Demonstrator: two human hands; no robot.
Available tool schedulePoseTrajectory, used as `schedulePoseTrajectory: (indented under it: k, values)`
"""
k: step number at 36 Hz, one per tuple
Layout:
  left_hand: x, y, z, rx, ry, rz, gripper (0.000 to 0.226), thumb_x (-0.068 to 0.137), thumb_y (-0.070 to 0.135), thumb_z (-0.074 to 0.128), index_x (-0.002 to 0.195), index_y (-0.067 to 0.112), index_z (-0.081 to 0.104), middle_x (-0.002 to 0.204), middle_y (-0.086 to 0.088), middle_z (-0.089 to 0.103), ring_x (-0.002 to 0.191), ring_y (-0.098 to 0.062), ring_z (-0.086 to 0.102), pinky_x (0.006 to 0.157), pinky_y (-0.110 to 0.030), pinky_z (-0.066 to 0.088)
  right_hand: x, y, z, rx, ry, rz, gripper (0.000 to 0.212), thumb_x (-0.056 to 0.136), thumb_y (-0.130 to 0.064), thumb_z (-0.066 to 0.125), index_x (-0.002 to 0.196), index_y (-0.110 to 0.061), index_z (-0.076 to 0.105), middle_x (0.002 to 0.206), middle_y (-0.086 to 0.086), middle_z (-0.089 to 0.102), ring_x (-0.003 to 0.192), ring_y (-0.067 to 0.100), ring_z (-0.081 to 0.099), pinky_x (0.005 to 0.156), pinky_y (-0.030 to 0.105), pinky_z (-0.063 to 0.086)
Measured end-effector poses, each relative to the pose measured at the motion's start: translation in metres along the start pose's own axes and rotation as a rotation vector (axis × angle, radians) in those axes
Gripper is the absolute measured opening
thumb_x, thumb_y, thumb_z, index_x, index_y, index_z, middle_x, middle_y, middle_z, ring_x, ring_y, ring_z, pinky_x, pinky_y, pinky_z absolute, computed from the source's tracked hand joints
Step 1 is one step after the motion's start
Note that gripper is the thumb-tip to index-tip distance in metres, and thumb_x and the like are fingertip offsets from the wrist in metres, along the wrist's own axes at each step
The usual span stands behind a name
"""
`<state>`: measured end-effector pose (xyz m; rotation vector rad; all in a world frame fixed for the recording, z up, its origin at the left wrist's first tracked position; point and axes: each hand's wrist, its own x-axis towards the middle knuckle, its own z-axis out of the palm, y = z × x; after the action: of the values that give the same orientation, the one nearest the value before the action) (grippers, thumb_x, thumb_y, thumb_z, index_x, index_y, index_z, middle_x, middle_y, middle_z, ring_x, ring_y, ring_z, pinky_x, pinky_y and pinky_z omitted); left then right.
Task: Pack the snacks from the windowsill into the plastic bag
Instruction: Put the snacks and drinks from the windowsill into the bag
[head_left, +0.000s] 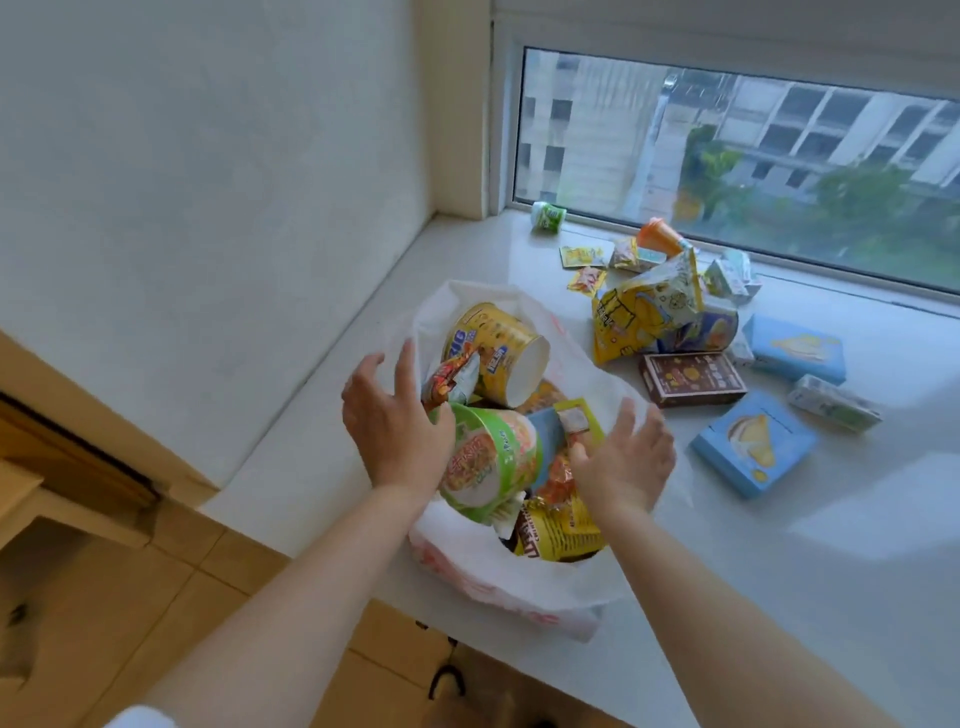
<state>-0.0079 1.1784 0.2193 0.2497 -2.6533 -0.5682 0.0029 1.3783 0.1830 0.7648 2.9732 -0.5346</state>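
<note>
Head view: both hands' fingers spread, empty; plastic bag (467, 561) depths hidden under snacks (488, 462).

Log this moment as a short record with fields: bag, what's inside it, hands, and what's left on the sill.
bag: white plastic bag open on the windowsill, near its front edge
in bag: yellow cup, green noodle cup and several packets, piled up
left hand: open, resting against the green noodle cup
right hand: open, over the bag's right side, holding nothing
left on sill: brown box, two blue boxes, yellow bag, green bottle, small packets by the window
</note>
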Motion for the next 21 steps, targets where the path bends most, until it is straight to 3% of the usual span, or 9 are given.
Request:
schedulePoseTrajectory:
  k: [2, 3, 5, 8, 11, 13, 15, 18, 21]
  values:
    - [0.007, 0.010, 0.007, 0.104, -0.050, 0.235, 0.058, 0.072, 0.028, 0.072, 0.128, 0.021, 0.056, 0.130, -0.015, 0.046, 0.125, -0.034, 0.036, 0.105, -0.061, 0.030, 0.006, 0.018, -0.001, -0.126, -0.118, 0.200, 0.087, 0.086, -0.043, 0.054, 0.150, -0.016, 0.003, 0.155, 0.016, 0.011, 0.142, 0.036, 0.013, 0.114, 0.051, 0.015]
    - [0.010, 0.018, 0.009, 0.154, -0.137, 0.329, 0.051, 0.078, 0.033, 0.068, 0.128, 0.026, 0.057, 0.134, -0.009, 0.046, 0.130, -0.031, 0.034, 0.110, -0.062, 0.021, 0.009, 0.025, -0.002, -0.148, -0.177, 0.291, 0.085, 0.087, -0.041, 0.053, 0.151, -0.015, 0.003, 0.153, 0.016, 0.019, 0.139, 0.037, 0.021, 0.112, 0.053, 0.019]
    - [0.014, 0.034, 0.016, 0.216, -0.381, 0.483, 0.043, 0.090, 0.044, 0.051, 0.132, 0.033, 0.052, 0.142, 0.004, 0.040, 0.139, -0.021, 0.024, 0.115, -0.057, 0.003, 0.013, 0.036, -0.002, -0.080, -0.250, 0.404, 0.065, 0.092, -0.031, 0.048, 0.147, -0.011, 0.021, 0.141, 0.014, 0.042, 0.128, 0.034, 0.042, 0.103, 0.047, 0.033]
    - [0.019, 0.050, 0.032, 0.328, -0.659, 0.643, 0.042, 0.096, 0.048, 0.034, 0.134, 0.037, 0.048, 0.143, 0.007, 0.039, 0.140, -0.016, 0.023, 0.116, -0.055, -0.003, 0.022, 0.047, -0.008, 0.047, -0.269, 0.389, 0.032, 0.097, -0.019, 0.041, 0.122, -0.004, 0.055, 0.121, 0.015, 0.059, 0.110, 0.032, 0.057, 0.076, 0.031, 0.040]
    - [0.018, 0.053, 0.047, 0.499, -0.809, 0.789, 0.040, 0.098, 0.040, 0.031, 0.129, 0.032, 0.053, 0.136, 0.001, 0.047, 0.128, -0.022, 0.040, 0.113, -0.056, 0.014, 0.044, 0.053, -0.032, 0.237, -0.157, 0.427, 0.036, 0.099, -0.018, 0.039, 0.121, 0.006, 0.054, 0.124, 0.024, 0.056, 0.115, 0.037, 0.053, 0.083, 0.035, 0.042]
    - [0.017, 0.052, 0.053, 0.553, -0.817, 0.848, 0.038, 0.098, 0.036, 0.032, 0.128, 0.027, 0.054, 0.132, -0.002, 0.048, 0.117, -0.025, 0.046, 0.098, -0.045, 0.033, 0.059, 0.060, -0.053, 0.368, -0.008, 0.473, 0.033, 0.098, -0.013, 0.041, 0.121, 0.008, 0.052, 0.126, 0.028, 0.054, 0.119, 0.039, 0.050, 0.091, 0.037, 0.040]
    - [0.020, 0.056, 0.057, 0.555, -0.810, 0.871, 0.037, 0.098, 0.036, 0.033, 0.124, 0.023, 0.056, 0.126, -0.003, 0.050, 0.109, -0.025, 0.049, 0.080, -0.038, 0.036, 0.070, 0.067, -0.065, 0.407, 0.081, 0.475, 0.032, 0.096, -0.009, 0.040, 0.121, 0.008, 0.051, 0.127, 0.029, 0.052, 0.119, 0.039, 0.048, 0.092, 0.036, 0.038]
    - [0.030, 0.071, 0.062, 0.582, -0.859, 0.840, 0.033, 0.097, 0.033, 0.037, 0.114, 0.020, 0.061, 0.111, -0.003, 0.054, 0.098, -0.024, 0.055, 0.068, -0.033, 0.036, 0.075, 0.070, -0.061, 0.404, 0.043, 0.460, 0.031, 0.096, -0.010, 0.039, 0.121, 0.004, 0.049, 0.127, 0.026, 0.053, 0.118, 0.038, 0.049, 0.092, 0.036, 0.039]
    - [0.043, 0.092, 0.070, 0.509, -0.842, 0.777, 0.031, 0.098, 0.028, 0.037, 0.113, 0.019, 0.062, 0.106, 0.000, 0.060, 0.095, -0.022, 0.059, 0.062, -0.029, 0.041, 0.078, 0.071, -0.048, 0.344, -0.124, 0.425, 0.031, 0.096, -0.014, 0.039, 0.118, 0.001, 0.055, 0.125, 0.022, 0.055, 0.113, 0.037, 0.051, 0.089, 0.035, 0.041]
